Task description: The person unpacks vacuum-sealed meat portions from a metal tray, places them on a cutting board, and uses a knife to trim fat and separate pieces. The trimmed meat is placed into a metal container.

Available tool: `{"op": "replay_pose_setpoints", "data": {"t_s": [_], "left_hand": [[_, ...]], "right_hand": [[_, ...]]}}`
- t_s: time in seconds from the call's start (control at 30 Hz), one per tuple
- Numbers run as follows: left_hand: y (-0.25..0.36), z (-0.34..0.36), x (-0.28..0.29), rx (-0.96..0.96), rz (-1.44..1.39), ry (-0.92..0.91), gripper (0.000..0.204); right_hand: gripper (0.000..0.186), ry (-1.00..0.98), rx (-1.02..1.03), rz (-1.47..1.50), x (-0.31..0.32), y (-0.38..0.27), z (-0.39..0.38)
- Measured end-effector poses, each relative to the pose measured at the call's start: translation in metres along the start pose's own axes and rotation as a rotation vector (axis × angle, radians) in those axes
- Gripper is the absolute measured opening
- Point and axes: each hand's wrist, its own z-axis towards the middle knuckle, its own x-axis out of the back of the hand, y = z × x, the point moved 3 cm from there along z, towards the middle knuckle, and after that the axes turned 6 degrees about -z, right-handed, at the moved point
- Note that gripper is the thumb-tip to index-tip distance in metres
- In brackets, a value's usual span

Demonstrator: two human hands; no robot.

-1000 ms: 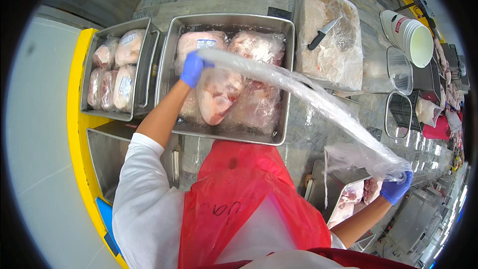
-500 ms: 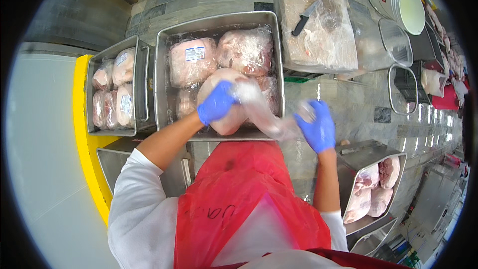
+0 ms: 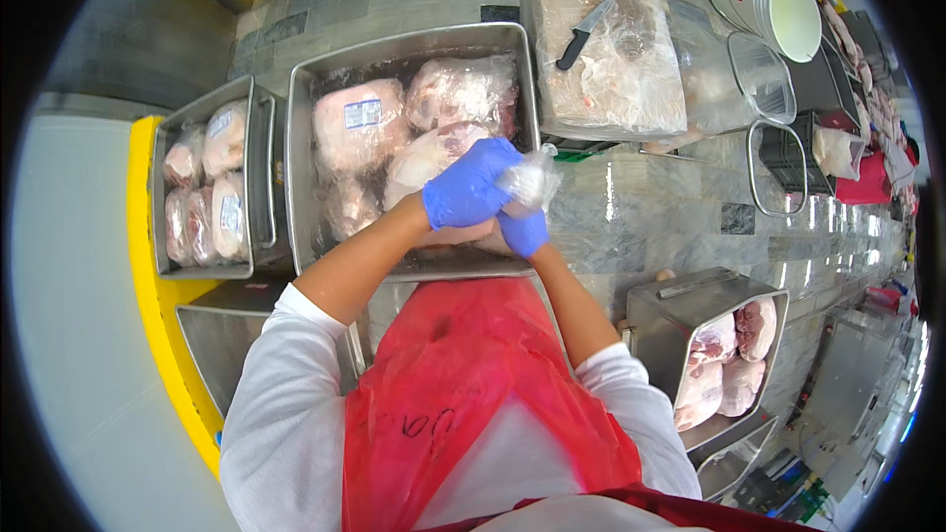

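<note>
Both my hands, in blue gloves, are together over the near right part of a metal tub (image 3: 296, 177) of wrapped meat. My left hand (image 3: 465, 185) is closed on the bunched clear plastic bag (image 3: 532, 180). Just below it, my right hand (image 3: 524, 232) is closed at the same plastic, its fingers partly hidden behind the left hand and the film. Under my hands lies a large pale piece of meat (image 3: 419, 163), largely covered by them. Farther back in the tub are a labelled wrapped piece (image 3: 345, 138) and another wrapped piece (image 3: 458, 94).
A smaller metal tub (image 3: 258, 138) of wrapped meat stands left, beside a yellow-edged barrier (image 3: 143, 197). Back right, a black-handled knife (image 3: 583, 36) lies on a plastic-covered block (image 3: 631, 89). Beyond are white buckets (image 3: 788, 15). Another tub (image 3: 680, 300) of meat stands at right.
My right hand has come left from beyond the tub's edge to meet my left hand, which has moved right. The stretched plastic is now gathered into a bunch between them.
</note>
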Motion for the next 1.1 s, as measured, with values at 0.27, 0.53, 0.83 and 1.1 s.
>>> {"op": "replay_pose_setpoints", "data": {"t_s": [0.27,0.53,0.83,1.1], "left_hand": [[-0.043,-0.098,-0.070,0.276,-0.028,0.167,0.074],[-0.151,-0.205,-0.112,0.568,0.146,0.110,0.039],[-0.070,-0.201,-0.024,0.442,-0.558,1.031,0.015],[-0.038,-0.215,0.121,0.568,-0.469,1.123,0.016]], "right_hand": [[0.025,0.108,-0.578,0.538,0.034,-0.008,-0.082],[0.021,0.055,-0.459,0.713,0.102,-0.092,-0.017],[0.024,0.092,-0.354,0.676,0.129,-0.093,0.075],[0.035,-0.049,-0.242,0.824,0.067,-0.137,0.202]]}}
